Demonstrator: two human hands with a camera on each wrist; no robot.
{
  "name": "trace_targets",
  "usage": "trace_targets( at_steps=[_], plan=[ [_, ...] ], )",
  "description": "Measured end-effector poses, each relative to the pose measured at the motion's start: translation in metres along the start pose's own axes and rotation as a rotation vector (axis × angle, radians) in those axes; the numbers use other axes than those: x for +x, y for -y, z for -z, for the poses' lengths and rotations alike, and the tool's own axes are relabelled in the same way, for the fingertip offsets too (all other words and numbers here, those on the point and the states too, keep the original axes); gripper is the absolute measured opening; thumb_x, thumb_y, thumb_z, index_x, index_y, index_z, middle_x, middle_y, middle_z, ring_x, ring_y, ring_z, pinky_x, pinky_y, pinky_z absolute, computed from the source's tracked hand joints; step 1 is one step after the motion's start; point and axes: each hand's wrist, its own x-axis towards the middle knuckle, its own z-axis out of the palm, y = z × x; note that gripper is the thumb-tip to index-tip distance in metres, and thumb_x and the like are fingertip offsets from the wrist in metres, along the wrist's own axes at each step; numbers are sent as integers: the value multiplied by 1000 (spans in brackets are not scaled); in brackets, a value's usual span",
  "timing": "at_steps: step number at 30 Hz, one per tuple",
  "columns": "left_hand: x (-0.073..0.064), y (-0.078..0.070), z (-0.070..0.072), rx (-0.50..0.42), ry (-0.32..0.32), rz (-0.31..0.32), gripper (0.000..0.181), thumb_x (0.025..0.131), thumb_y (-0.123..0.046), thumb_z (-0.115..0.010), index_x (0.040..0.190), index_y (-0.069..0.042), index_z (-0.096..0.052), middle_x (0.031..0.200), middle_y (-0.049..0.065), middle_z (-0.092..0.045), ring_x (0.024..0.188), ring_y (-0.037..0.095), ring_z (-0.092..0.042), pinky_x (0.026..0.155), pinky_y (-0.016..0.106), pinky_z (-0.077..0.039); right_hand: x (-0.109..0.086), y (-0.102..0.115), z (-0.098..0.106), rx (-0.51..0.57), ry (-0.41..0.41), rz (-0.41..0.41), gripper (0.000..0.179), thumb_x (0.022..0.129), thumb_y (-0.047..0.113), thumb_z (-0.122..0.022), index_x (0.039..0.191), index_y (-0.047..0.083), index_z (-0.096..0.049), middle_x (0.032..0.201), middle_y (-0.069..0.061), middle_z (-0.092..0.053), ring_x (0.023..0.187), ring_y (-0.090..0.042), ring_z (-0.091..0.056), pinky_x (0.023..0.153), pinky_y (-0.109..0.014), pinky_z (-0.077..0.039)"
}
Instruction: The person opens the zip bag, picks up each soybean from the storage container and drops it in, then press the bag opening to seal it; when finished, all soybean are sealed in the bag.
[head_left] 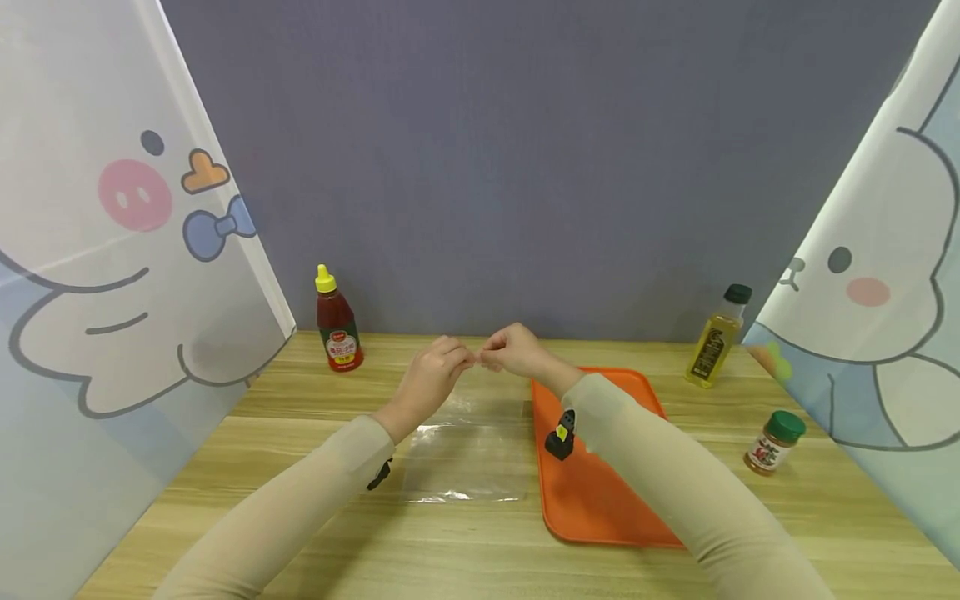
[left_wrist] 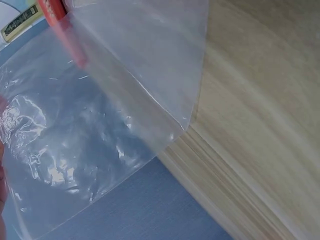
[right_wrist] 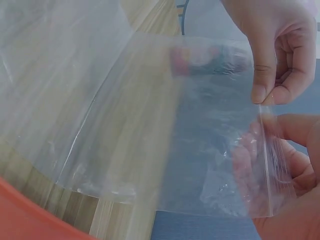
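A clear plastic zip bag (head_left: pixel 467 460) hangs from both hands, its lower part lying on the wooden table. My left hand (head_left: pixel 431 373) pinches the bag's zip edge between thumb and forefinger; the right wrist view shows that left hand (right_wrist: pixel 287 55) plainly. Close beside it, my right hand (head_left: pixel 516 350) pinches the same edge, partly seen through the film. In the left wrist view the crinkled bag (left_wrist: pixel 100 135) fills the left side, and only a sliver of fingers shows at the border.
An orange tray (head_left: pixel 592 508) lies under the right forearm. At the back left stands a red sauce bottle (head_left: pixel 341 333) with a yellow cap. An oil bottle (head_left: pixel 716 342) and a green-lidded spice jar (head_left: pixel 774 443) stand on the right. A grey panel (head_left: pixel 480 167) closes off the back.
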Motion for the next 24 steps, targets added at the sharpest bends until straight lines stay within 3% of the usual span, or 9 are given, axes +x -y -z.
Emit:
trace_targets(
  at_steps=[6,8,13,18,24],
  plan=[
    [-2,1,-3,-13,-19,-6,10,78,-5,-78,86,-7,-72,85,1,-72,83,16,-66,75,26,-56,-1,0,-2,24,-8,-10,16,92,7,-63,94,-2,-75,90,-12,-75,71,-11,-65,67,-26,-55],
    [-4,2,-4,-12,-17,-2,10,78,-5,-78,86,-7,-73,86,2,-73,83,17,-67,76,26,-56,-1,-1,-4,29,-11,-8,15,91,8,-64,93,-3,-75,89,-13,-75,71,-17,-67,69,-30,-57],
    [-6,1,-5,12,-15,-6,7,80,-7,-76,87,-7,-73,85,2,-73,82,16,-68,76,26,-57,0,-1,-7,28,-34,-17,14,90,8,-65,89,-3,-75,81,-12,-74,65,-17,-66,74,-41,-59],
    [-5,0,-3,32,-25,-35,9,78,-6,-77,87,-6,-73,84,3,-74,80,16,-69,74,25,-57,-1,2,-7,3,-56,-24,14,88,7,-65,87,-2,-75,72,-6,-71,60,-9,-61,62,-26,-56],
    [-4,-1,-3,46,-24,-54,9,79,-6,-76,87,-5,-73,84,4,-75,79,17,-69,75,26,-57,-3,5,-8,-12,-63,-18,13,87,5,-65,85,-4,-75,70,-7,-71,58,-8,-59,60,-24,-54]
  ],
)
